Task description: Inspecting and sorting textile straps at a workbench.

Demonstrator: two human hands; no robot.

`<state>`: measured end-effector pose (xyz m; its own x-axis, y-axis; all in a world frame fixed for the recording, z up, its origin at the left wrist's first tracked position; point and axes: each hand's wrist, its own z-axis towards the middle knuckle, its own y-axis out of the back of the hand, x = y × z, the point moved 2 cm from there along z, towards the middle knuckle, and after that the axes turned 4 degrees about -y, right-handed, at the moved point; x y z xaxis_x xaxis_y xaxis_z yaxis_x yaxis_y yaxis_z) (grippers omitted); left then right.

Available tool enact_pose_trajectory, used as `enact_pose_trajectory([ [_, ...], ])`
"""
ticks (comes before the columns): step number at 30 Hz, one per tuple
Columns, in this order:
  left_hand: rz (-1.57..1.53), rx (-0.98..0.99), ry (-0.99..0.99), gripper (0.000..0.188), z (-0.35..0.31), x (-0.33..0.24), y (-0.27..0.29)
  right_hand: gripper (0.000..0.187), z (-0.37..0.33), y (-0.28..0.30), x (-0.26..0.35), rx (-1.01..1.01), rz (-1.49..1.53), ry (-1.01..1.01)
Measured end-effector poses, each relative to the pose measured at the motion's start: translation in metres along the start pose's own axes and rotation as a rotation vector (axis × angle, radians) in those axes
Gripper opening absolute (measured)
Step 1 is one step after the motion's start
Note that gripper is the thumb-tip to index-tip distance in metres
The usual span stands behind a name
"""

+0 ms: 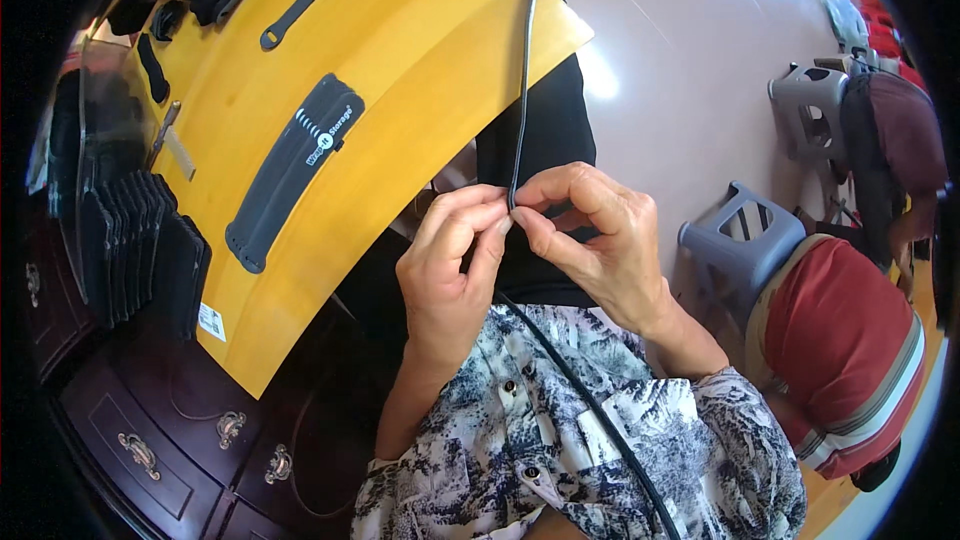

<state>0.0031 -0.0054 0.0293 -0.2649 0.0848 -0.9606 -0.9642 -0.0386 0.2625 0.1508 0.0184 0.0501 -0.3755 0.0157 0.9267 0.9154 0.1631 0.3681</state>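
Both my hands meet in front of my shirt, pinching the lower end of a long, narrow black strap (525, 70) with a pale edge. My left hand (450, 255) grips it between thumb and fingertips. From the other side, the thumb and forefinger of my right hand (595, 230) close on the same spot. Upward from my fingers the strap runs past the table's edge, its far end near the table corner. What exactly lies between the fingertips is hidden. On the yellow table (420, 70), left of my hands, rests a flat black bundle of straps (295, 170) with white printing.
Another black strap (315, 0) with a looped end lies farther back. Stacked black pieces (130, 250) and a small knife-like tool (165, 130) sit at the left. Dark drawers (140, 440) stand below. Grey stools (745, 240) and a person in red (840, 330) are at right.
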Motion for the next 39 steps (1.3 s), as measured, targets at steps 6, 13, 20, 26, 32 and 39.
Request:
enact_pose_trajectory([
  [6, 0.092, 0.019, -0.066, 0.012, 0.0, -0.002, -0.002, 0.011, -0.001, 0.002, -0.002, -0.019, -0.032, -0.006],
  [13, 0.197, 0.034, -0.173, 0.013, 0.003, -0.009, 0.0, 0.012, 0.0, 0.004, 0.001, -0.003, 0.033, -0.034],
  [20, 0.264, 0.054, -0.2, 0.014, 0.002, -0.009, -0.005, 0.009, -0.001, 0.006, 0.001, 0.0, 0.02, -0.02],
  [26, 0.335, 0.066, -0.238, 0.014, 0.001, -0.011, -0.007, 0.009, -0.001, 0.004, 0.0, -0.003, 0.013, -0.057],
  [32, 0.29, 0.045, -0.247, 0.014, 0.001, -0.008, -0.009, 0.01, 0.001, 0.002, -0.002, -0.018, 0.092, -0.126],
  [39, 0.253, -0.025, -0.242, 0.015, 0.0, 0.0, -0.01, 0.009, 0.007, -0.001, -0.006, 0.004, 0.133, -0.189],
])
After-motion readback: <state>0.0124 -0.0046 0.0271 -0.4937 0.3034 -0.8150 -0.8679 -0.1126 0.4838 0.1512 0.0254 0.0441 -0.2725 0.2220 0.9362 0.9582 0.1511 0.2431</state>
